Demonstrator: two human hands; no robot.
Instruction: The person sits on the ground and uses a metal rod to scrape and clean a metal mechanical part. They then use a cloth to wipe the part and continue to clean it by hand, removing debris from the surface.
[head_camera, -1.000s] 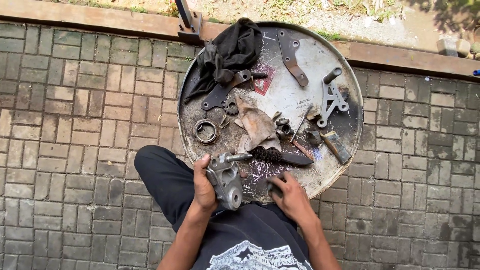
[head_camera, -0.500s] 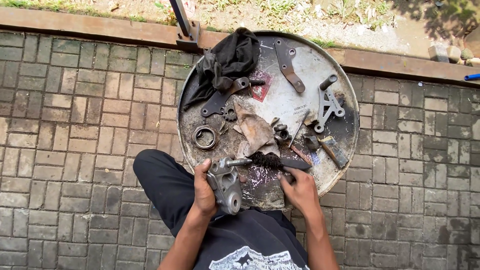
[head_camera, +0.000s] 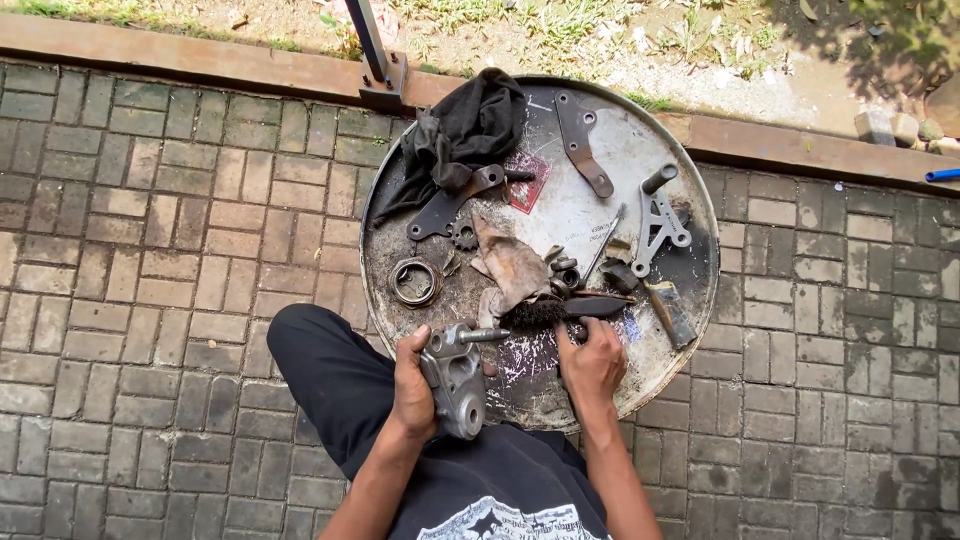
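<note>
I see my left hand (head_camera: 412, 388), low and a little left of centre in the frame, wrapped around a grey cast-metal housing (head_camera: 457, 380) with a short shaft sticking out toward the right; the part sits just right of the palm, over the near edge of the round metal tray (head_camera: 620, 140). That tray is a shallow, scuffed, grimy steel disc lying on brick paving (head_camera: 150, 250). On its left side rest a dull metal ring (head_camera: 414, 281), a small toothed sprocket (head_camera: 463, 235), a dark flat bracket (head_camera: 452, 201) and a crumpled black cloth (head_camera: 465, 130) (piled at the upper rim). Toward the middle lies a stained tan rag (head_camera: 510, 268), and below it a dark bristled brush (head_camera: 565, 309). My right hand (head_camera: 592, 362) lies just under that brush, fingers curled and reaching up to its handle; I cannot tell whether it actually grips it. Farther right are a long brown perforated strap (head_camera: 581, 145) and a pale forked aluminium bracket (head_camera: 657, 220).
</note>
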